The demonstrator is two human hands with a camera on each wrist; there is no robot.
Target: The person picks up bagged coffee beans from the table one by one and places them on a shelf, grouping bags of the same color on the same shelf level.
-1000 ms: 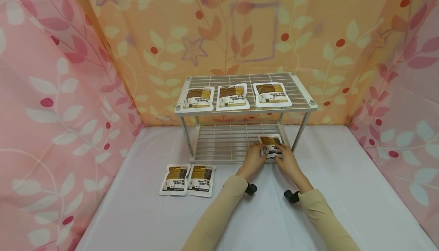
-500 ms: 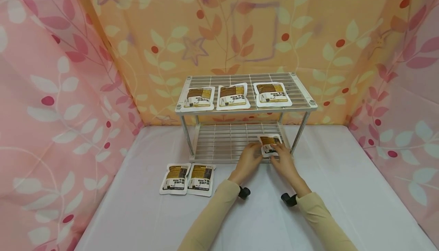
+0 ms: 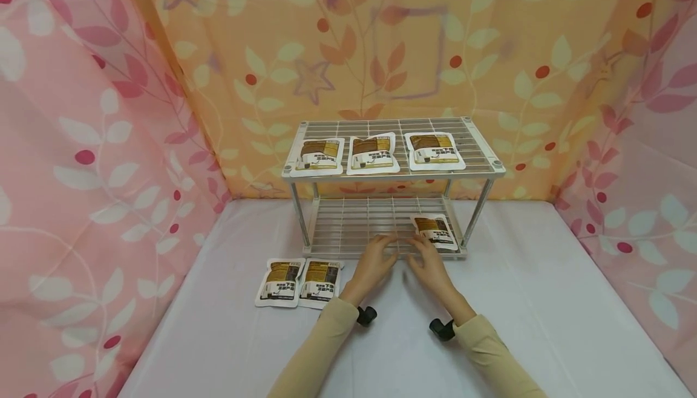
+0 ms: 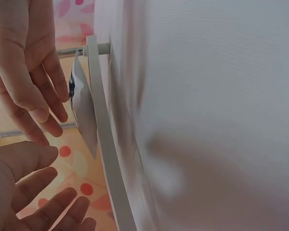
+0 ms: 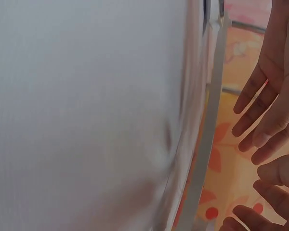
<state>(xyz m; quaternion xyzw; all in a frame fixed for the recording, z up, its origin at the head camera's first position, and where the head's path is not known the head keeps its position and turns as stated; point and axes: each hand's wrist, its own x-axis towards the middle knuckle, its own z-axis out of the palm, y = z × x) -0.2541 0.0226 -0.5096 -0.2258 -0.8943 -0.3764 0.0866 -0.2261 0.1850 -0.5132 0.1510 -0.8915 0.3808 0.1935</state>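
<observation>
In the head view a flat white, brown and gold food pouch [image 3: 435,231] lies on the right end of the rack's lower shelf [image 3: 354,225]. Just left of it is my right hand [image 3: 430,267], fingers extended and holding nothing. My left hand [image 3: 373,265] hovers at the shelf's front edge, likewise bare, its fingers loosely bent. The two hands face each other with a small gap between them. From the left wrist, the pouch [image 4: 82,103] shows edge-on upon the shelf, beyond the fingers. Two matching pouches, one left [image 3: 280,283] and one right [image 3: 320,283], lie side by side on the table.
The white wire rack [image 3: 394,175] has three similar pouches along its upper shelf, one of them at the right [image 3: 434,151]. Metal posts [image 3: 477,213] hold the upper shelf over the lower one. A white cloth [image 3: 403,355] covers the table; patterned curtains [image 3: 218,114] surround it.
Both hands have come away from the pouch on the lower shelf and moved left and toward the person. That pouch stays on the shelf, turned slightly. The view has shifted a little.
</observation>
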